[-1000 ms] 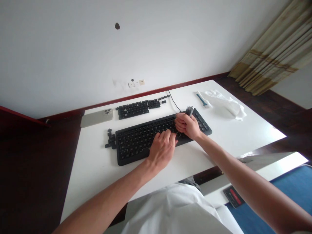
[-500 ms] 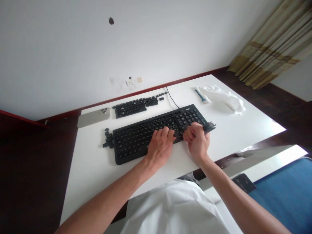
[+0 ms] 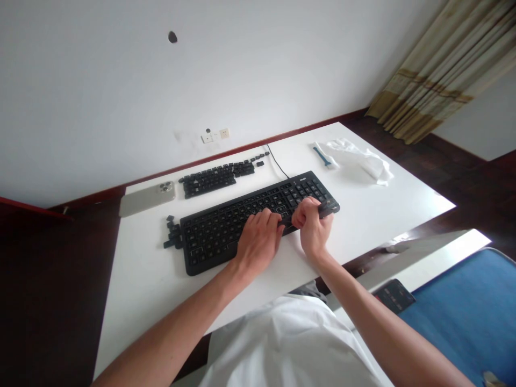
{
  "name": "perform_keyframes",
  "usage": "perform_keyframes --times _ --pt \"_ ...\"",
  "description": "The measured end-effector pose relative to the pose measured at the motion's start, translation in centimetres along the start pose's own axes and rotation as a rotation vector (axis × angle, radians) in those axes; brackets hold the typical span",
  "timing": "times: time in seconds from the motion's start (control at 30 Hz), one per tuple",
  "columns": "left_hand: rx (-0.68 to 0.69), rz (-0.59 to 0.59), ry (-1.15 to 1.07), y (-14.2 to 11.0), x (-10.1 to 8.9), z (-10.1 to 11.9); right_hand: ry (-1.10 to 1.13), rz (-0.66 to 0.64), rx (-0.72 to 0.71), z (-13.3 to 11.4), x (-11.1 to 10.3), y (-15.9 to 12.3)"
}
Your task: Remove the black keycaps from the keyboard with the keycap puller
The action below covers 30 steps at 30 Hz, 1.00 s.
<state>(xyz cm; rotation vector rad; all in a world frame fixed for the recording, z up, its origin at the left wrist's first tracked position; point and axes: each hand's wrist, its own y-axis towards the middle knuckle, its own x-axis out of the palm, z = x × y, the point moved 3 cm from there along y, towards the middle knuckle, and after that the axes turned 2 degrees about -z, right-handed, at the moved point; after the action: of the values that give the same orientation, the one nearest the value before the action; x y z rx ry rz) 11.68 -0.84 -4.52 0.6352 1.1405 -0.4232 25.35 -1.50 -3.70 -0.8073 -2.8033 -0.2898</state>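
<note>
Black full-size computer keyboard [image 3: 213, 242] lies flat and slightly angled on the white table [image 3: 387, 215], its long edge running up toward the right, with a thin black cable [image 3: 276, 163] leading from its back edge toward the wall. The person's left hand [image 3: 258, 244] rests on the middle of the keys, its grip loosely spread and its fingertips [image 3: 272, 217] touching the keycaps. The right hand [image 3: 312, 226] sits just beside it over the right part of the keyboard, its grip pressed together into a curled fist. The fist seems to pinch a small dark object [image 3: 325, 209], though that object is hard to make out against the black keys.

Loose black keycaps [image 3: 215, 178] lie in tidy rows behind the keyboard, and a small cluster of black keycaps [image 3: 173, 233] sits just beyond its left end. Further left along the back of the table lies a pale metallic smartphone [image 3: 147, 199], face down with its camera lenses showing. Toward the right back corner, a crumpled white cloth [image 3: 360, 161] lies touching a small blue-handled brush [image 3: 321, 157]. A blue chair seat [image 3: 455, 317] shows below the right forearm, with a dark flat device [image 3: 394, 295] at its edge.
</note>
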Motion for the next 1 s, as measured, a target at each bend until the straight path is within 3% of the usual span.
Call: perform_keyframes --times 0.47,0.73,0.87,1.0 --pt "-0.062 0.05 -0.155 0.7 -0.4 -0.2 0.289 -0.155 0.113 0.6 2.6 3.0" --pt "-0.096 0.09 -0.174 0.8 0.0 -0.3 0.283 -0.279 0.096 0.9 3.6 2.9" --pt "-0.099 0.06 -0.164 0.8 -0.1 -0.2 0.275 -0.389 0.098 0.8 3.6 2.7" --pt "-0.111 0.046 -0.112 0.8 -0.4 0.0 0.291 -0.419 0.088 0.6 3.3 2.6"
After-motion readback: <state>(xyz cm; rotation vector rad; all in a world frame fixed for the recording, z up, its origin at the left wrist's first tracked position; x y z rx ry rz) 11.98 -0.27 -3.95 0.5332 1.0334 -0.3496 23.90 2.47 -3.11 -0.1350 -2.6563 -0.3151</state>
